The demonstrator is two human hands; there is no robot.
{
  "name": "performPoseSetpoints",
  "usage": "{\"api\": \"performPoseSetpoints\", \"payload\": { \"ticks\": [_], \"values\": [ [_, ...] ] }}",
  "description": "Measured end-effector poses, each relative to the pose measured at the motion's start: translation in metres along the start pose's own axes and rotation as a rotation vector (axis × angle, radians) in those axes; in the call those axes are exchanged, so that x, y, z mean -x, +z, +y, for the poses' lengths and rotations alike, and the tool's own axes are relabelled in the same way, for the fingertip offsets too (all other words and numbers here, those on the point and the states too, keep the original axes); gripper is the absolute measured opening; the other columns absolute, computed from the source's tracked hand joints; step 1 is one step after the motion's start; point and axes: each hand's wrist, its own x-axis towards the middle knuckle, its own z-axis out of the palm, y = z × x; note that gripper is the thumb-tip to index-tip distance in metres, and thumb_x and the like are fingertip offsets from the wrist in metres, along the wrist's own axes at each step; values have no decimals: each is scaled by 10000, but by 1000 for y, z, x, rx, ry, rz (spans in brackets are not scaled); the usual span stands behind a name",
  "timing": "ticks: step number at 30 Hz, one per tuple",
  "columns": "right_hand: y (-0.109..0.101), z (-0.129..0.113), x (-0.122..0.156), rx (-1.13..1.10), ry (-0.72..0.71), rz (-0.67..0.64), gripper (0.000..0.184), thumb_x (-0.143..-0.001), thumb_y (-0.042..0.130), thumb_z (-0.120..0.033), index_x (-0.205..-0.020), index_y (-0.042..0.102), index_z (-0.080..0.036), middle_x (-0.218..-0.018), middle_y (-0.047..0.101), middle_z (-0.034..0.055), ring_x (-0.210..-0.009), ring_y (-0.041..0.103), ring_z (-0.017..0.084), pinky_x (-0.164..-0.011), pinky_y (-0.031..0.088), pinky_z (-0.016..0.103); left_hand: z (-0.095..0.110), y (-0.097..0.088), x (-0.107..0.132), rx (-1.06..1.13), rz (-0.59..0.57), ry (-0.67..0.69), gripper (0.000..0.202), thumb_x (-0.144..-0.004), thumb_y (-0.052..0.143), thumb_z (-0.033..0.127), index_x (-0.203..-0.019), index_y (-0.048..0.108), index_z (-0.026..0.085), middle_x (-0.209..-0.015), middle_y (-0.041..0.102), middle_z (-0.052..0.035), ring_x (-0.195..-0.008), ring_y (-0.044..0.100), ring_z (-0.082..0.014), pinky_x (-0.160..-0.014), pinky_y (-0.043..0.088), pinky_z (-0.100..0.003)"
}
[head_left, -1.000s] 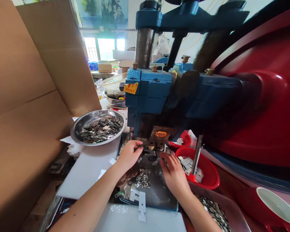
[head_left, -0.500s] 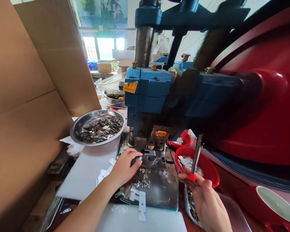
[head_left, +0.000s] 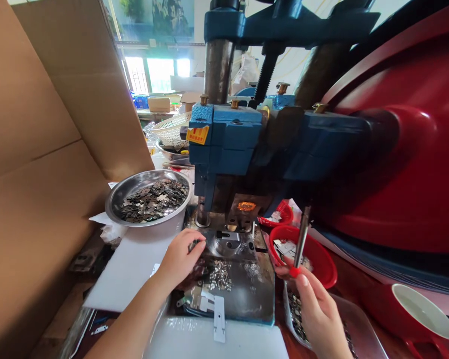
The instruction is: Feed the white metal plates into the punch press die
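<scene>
My left hand [head_left: 180, 257] is beside the left of the die [head_left: 228, 245], on the bed of a blue press [head_left: 232, 134]. Its thumb and bent forefinger stand apart, and I see no part held between them. A flat metal plate [head_left: 231, 235] with a dark slot lies on the die under the raised punch. My right hand [head_left: 319, 306] is closed around the red lower end of a slim metal lever [head_left: 302, 237]. Small metal scraps [head_left: 220, 275] are heaped on the bed in front of the die. Two flat plates [head_left: 219, 319] overlap at the bed's front edge.
A steel bowl [head_left: 112, 212] of flat metal pieces stands at left, beside cardboard [head_left: 41, 199]. Red baskets [head_left: 327, 264] with plates stand right of the press, before a large red wheel [head_left: 407, 184]. A scrap tray [head_left: 362, 324] and a red mug [head_left: 385, 309] are at lower right.
My left hand has drawn back to the left, away from the die. The plate stays on the die. My right hand keeps its hold on the lever, almost unmoved.
</scene>
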Motion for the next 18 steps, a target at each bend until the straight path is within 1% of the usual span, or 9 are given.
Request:
{"api": "performPoseSetpoints", "payload": {
  "ticks": [2,4,7,9,11,12,14,16,18],
  "values": [
    [5,1,-1,26,-16,82,462,-750,582,-560,-1036,651,-203,-1042,686,83,-1007,604,257,-887,474,373,-1,-8,-2,-9,-3,-35,182,-858,477,279,-875,650,225,-977,640,-22,-941,588,-180,-870,452,-322],
    [10,3,-1,-49,7,99,524,-776,515,-601,-1106,603,-203,-1046,681,85,-969,619,247,-836,497,373,1,-21,-2,-27,-19,-66,206,-864,462,308,-888,649,227,-970,647,-21,-930,590,-185,-845,455,-318],
    [18,6,-8,-153,94,23,562,-814,413,-634,-1132,572,-198,-927,702,81,-820,654,229,-733,525,361,-1,-49,8,-100,-86,-121,238,-862,459,361,-944,646,239,-1004,648,-26,-951,583,-202,-837,451,-320],
    [28,4,-18,-74,120,-41,532,-782,475,-624,-1069,610,-197,-874,708,74,-807,658,235,-740,520,357,-11,-68,22,-180,-156,-193,274,-855,456,395,-995,642,251,-1038,641,-35,-969,578,-223,-814,455,-327],
    [45,-1,-33,63,68,-128,478,-742,531,-601,-973,656,-202,-885,710,75,-857,653,249,-774,505,356,-26,-82,40,-250,-239,-224,298,-802,527,399,-1042,635,259,-1091,621,-38,-1006,570,-239,-862,437,-339],
    [55,-5,-40,136,13,-166,450,-736,530,-588,-935,668,-208,-899,709,78,-865,649,253,-773,499,357,-34,-86,49,-280,-255,-239,344,-763,571,384,-1077,627,253,-1128,605,-47,-1029,563,-248,-890,423,-345],
    [74,-13,-54,314,-82,-243,386,-735,552,-518,-949,671,-219,-910,706,69,-863,640,245,-772,477,353,-48,-88,62,-337,-276,-265,431,-696,628,344,-1113,612,237,-1151,584,-70,-1054,549,-269,-917,401,-361],
    [90,-20,-64,422,-105,-274,313,-718,577,-451,-897,674,-214,-824,705,54,-769,638,227,-699,467,327,-55,-85,70,-359,-281,-319,437,-690,619,325,-1114,595,219,-1122,583,-82,-1034,554,-269,-896,404,-361],
    [95,-24,-68,447,-97,-264,241,-719,563,-411,-796,665,-206,-726,688,38,-677,624,205,-621,445,297,-55,-82,73,-363,-286,-389,405,-699,600,321,-1086,579,201,-1031,600,-74,-952,581,-252,-838,420,-346]
  ]
}}
